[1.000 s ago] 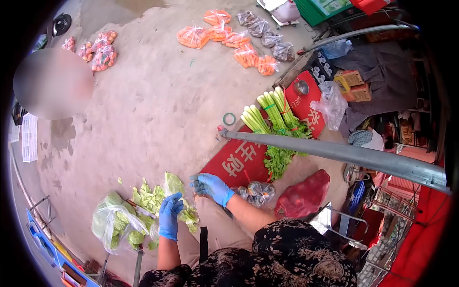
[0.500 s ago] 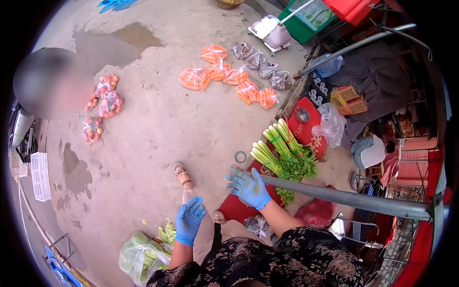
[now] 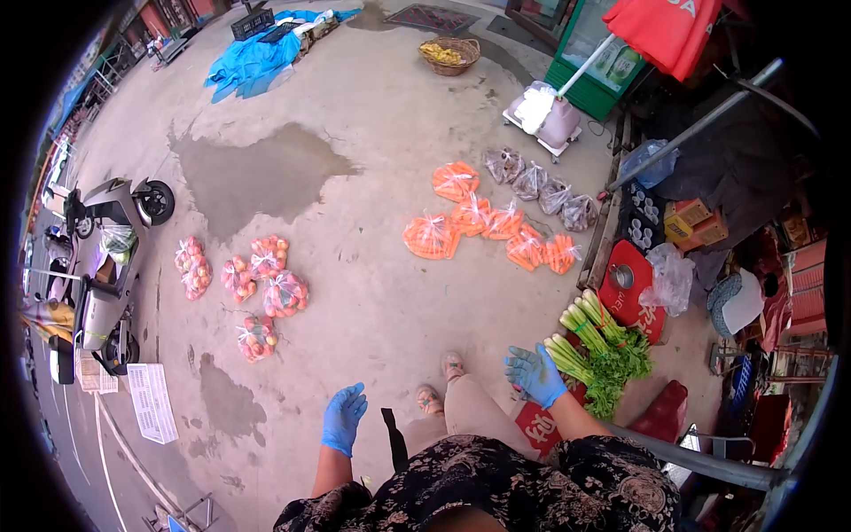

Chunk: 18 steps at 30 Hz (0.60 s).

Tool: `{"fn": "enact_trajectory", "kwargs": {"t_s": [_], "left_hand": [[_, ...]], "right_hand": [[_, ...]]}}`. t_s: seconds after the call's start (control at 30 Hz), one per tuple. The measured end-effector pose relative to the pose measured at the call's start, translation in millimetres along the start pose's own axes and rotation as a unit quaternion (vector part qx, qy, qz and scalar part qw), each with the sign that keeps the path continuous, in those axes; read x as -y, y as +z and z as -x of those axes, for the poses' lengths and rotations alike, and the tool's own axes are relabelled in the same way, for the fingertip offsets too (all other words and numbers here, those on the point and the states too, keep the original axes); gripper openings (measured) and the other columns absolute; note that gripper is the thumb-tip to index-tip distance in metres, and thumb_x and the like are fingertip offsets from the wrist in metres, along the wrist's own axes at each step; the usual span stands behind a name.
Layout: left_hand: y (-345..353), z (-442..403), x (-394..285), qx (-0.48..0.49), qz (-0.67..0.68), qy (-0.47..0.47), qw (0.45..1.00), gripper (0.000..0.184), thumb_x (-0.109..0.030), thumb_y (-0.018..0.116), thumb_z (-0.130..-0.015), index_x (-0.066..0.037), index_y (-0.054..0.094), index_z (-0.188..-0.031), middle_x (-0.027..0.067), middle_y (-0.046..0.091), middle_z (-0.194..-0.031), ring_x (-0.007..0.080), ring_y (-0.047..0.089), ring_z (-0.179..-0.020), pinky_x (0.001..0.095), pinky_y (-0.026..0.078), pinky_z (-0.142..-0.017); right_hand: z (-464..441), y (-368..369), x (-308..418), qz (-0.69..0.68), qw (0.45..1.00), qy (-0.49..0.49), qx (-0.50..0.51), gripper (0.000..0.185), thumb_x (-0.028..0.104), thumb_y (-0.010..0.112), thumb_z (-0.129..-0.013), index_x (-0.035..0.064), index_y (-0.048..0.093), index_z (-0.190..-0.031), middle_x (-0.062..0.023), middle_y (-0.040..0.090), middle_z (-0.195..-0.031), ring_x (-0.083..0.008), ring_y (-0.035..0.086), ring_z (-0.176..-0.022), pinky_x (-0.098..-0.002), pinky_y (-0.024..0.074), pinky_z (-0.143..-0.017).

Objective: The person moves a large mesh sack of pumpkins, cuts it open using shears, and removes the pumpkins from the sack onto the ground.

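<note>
My left hand (image 3: 344, 419), in a blue glove, hangs over the concrete ground with its fingers loosely stretched and nothing in it. To the right, my right hand (image 3: 535, 375), also gloved in blue with a dirty palm, is held out open and empty. Just beyond its fingers lie bundles of celery (image 3: 605, 351), pale stalks toward me and leaves to the right; I cannot tell whether the hand touches them. Further ahead are knotted clear bags of carrots (image 3: 432, 236) and bags of a dark brown vegetable (image 3: 556, 195). Bags of reddish apples (image 3: 284, 293) lie to the left.
A metal pole (image 3: 709, 463) runs low at my right. Parked scooters (image 3: 108, 257) and a white plastic crate (image 3: 152, 402) stand at left. Ahead are a puddle (image 3: 266, 173), a wicker basket (image 3: 449, 55), a blue tarp (image 3: 254, 64) and a red umbrella (image 3: 665, 31).
My body has turned and stepped forward, away from the bagged leafy greens, now out of view. Both hands stay empty. More of the apple bags, the scooters and the tarp now show.
</note>
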<state>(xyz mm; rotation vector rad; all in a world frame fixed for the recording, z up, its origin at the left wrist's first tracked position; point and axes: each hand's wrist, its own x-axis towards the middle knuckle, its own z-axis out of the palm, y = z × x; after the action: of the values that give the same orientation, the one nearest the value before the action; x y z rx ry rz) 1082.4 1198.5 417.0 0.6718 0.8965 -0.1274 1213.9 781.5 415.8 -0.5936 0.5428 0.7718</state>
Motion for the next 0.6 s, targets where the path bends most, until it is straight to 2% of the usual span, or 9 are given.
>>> {"fn": "enact_trajectory", "kwargs": {"t_s": [0.07, 0.17, 0.27, 0.37, 0.47, 0.53, 0.6], "left_hand": [[29, -32, -29, -0.003, 0.033, 0.002, 0.999, 0.018, -0.02, 0.05, -0.083, -0.006, 0.055, -0.094, 0.0133, 0.056, -0.111, 0.025, 0.054, -0.094, 0.0372, 0.043, -0.085], [71, -86, -67, 0.067, 0.05, -0.01, 0.996, 0.019, -0.02, 0.051, -0.082, -0.006, 0.054, -0.094, 0.0126, 0.056, -0.112, 0.0251, 0.055, -0.092, 0.0375, 0.044, -0.083], [122, -124, -115, 0.095, 0.019, -0.032, 0.995, 0.019, -0.019, 0.052, -0.082, -0.006, 0.055, -0.095, 0.0122, 0.056, -0.112, 0.0249, 0.055, -0.09, 0.0372, 0.045, -0.082], [147, -158, -172, 0.07, 0.029, -0.023, 0.997, 0.021, -0.019, 0.051, -0.083, -0.006, 0.055, -0.098, 0.0117, 0.057, -0.111, 0.0239, 0.056, -0.089, 0.0364, 0.045, -0.081], [169, -166, -235, 0.052, 0.005, 0.075, 0.996, 0.023, -0.021, 0.049, -0.084, -0.006, 0.055, -0.102, 0.0103, 0.057, -0.111, 0.0221, 0.056, -0.09, 0.0353, 0.045, -0.081], [163, -184, -266, 0.037, 0.023, 0.133, 0.99, 0.025, -0.022, 0.048, -0.085, -0.007, 0.055, -0.104, 0.008, 0.056, -0.111, 0.02, 0.054, -0.094, 0.0339, 0.044, -0.082], [162, -202, -285, -0.004, 0.068, 0.139, 0.988, 0.025, -0.022, 0.047, -0.085, -0.008, 0.055, -0.105, 0.0052, 0.057, -0.111, 0.018, 0.054, -0.096, 0.033, 0.044, -0.082]], "right_hand": [[-18, 8, 8, -0.012, 1.0, -0.004, -0.005, 0.058, 0.049, 0.033, -0.088, 0.0007, 0.049, -0.116, -0.0174, 0.059, -0.099, -0.0308, 0.058, -0.085, -0.0409, 0.047, -0.076], [-60, 39, 31, -0.021, 1.0, 0.01, -0.006, 0.056, 0.049, 0.035, -0.088, 0.0014, 0.051, -0.113, -0.0157, 0.06, -0.096, -0.03, 0.059, -0.083, -0.0402, 0.0466, -0.075], [-122, 60, 66, -0.025, 0.999, 0.021, 0.013, 0.056, 0.049, 0.034, -0.088, 0.0013, 0.051, -0.113, -0.0155, 0.06, -0.096, -0.0302, 0.059, -0.084, -0.0408, 0.0466, -0.075], [-194, 101, 121, -0.037, 0.998, 0.013, 0.048, 0.059, 0.049, 0.033, -0.088, -0.0003, 0.049, -0.116, -0.017, 0.059, -0.1, -0.0318, 0.058, -0.085, -0.0415, 0.0464, -0.077], [-263, 173, 187, 0.017, 0.996, -0.034, 0.083, 0.059, 0.049, 0.034, -0.088, -0.0003, 0.049, -0.116, -0.0166, 0.059, -0.1, -0.0304, 0.059, -0.086, -0.0404, 0.0469, -0.077], [-293, 235, 235, 0.056, 0.989, -0.073, 0.113, 0.054, 0.047, 0.035, -0.089, 0.0021, 0.051, -0.113, -0.0133, 0.061, -0.096, -0.0253, 0.06, -0.082, -0.037, 0.0482, -0.075], [-325, 272, 272, 0.074, 0.984, -0.102, 0.123, 0.053, 0.047, 0.035, -0.089, 0.0015, 0.051, -0.113, -0.0124, 0.061, -0.097, -0.0236, 0.06, -0.082, -0.0362, 0.0482, -0.076]]}}
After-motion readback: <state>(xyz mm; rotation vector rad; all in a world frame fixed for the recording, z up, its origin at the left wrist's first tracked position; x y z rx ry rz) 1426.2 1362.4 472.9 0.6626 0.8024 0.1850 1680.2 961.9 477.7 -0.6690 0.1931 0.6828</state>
